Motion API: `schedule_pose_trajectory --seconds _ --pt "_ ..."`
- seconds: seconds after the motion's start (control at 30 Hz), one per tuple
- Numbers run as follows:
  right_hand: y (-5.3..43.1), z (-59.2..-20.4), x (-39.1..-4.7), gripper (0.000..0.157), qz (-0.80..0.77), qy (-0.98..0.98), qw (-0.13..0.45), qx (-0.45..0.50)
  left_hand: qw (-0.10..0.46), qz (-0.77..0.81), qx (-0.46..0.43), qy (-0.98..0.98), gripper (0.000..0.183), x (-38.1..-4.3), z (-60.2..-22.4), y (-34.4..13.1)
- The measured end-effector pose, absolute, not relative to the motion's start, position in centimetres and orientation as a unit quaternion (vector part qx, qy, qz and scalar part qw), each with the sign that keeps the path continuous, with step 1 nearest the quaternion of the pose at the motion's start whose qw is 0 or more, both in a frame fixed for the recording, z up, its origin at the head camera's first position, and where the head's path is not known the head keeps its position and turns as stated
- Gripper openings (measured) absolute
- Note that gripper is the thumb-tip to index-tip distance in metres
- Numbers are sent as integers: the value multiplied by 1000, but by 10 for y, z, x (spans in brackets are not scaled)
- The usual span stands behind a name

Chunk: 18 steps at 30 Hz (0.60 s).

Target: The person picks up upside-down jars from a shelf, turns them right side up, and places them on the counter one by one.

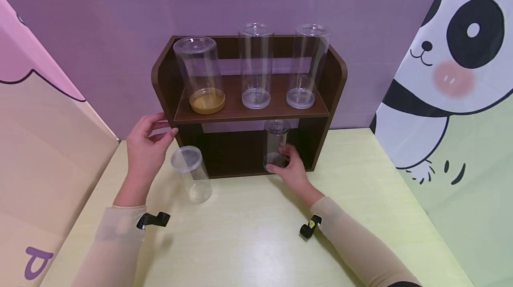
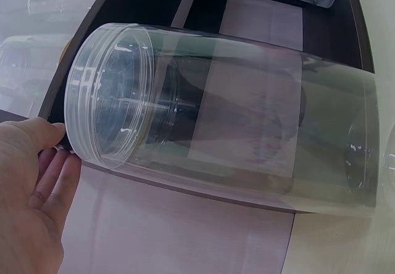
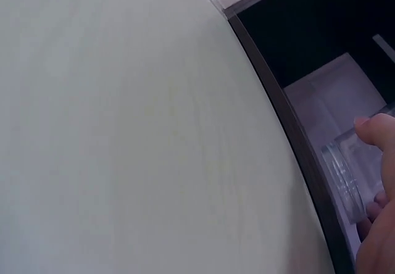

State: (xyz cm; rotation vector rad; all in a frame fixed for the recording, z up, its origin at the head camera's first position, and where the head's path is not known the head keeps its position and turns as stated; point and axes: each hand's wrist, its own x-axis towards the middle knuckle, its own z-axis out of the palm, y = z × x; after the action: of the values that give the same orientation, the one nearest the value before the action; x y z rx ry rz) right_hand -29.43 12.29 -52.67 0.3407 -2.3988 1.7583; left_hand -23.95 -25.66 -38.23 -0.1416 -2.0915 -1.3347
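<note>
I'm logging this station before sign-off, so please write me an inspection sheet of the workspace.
Surface: pale table, bearing the shelf and, front left of it, a lidded jar, upright.
Job's things: gold-lidded jar, middle jar and right jar on the upper level; small jar on the lower.
Clutter: nothing seen.
Left hand: at the shelf's left side, seemingly gripping its edge.
Right hand: fingers around the small jar.
Cables: nothing seen.
Surroundings: purple backdrop behind; panda picture at right.
</note>
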Motion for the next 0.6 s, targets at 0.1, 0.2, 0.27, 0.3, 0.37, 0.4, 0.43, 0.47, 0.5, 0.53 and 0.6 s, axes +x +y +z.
schedule_pose_trajectory --seconds 0.1,0.2,0.27,0.3,0.37,0.4,0.43,0.47,0.5,0.53,0.6 --pt "127 -524 -289 77 585 -797 72 135 322 -508 -55 -797 42 -239 -382 -256" --pt "130 -521 -284 77 584 -794 63 157 322 -508 -55 -797 42 -238 -382 -256" --pt "132 -520 -280 77 584 -793 55 166 322 -508 -54 -797 42 -238 -381 -256" --pt "133 -520 -278 78 585 -792 49 169 323 -508 -54 -797 42 -238 -381 -256" --pt "135 -519 -273 78 586 -790 40 176 323 -507 -54 -797 42 -238 -381 -256" --pt "136 -518 -271 79 586 -789 35 179 324 -507 -55 -797 41 -238 -381 -256" --pt "137 -517 -268 79 586 -789 31 181 324 -508 -57 -796 41 -238 -382 -256" --pt "137 -517 -266 79 584 -790 28 184 324 -509 -58 -796 41 -238 -382 -256" --pt "138 -516 -263 80 583 -790 22 187 325 -510 -59 -795 41 -238 -382 -256" --pt "138 -516 -260 80 581 -791 18 190 325 -510 -60 -794 41 -238 -382 -255" --pt "139 -514 -255 80 579 -792 7 196 326 -512 -61 -792 41 -238 -382 -255"
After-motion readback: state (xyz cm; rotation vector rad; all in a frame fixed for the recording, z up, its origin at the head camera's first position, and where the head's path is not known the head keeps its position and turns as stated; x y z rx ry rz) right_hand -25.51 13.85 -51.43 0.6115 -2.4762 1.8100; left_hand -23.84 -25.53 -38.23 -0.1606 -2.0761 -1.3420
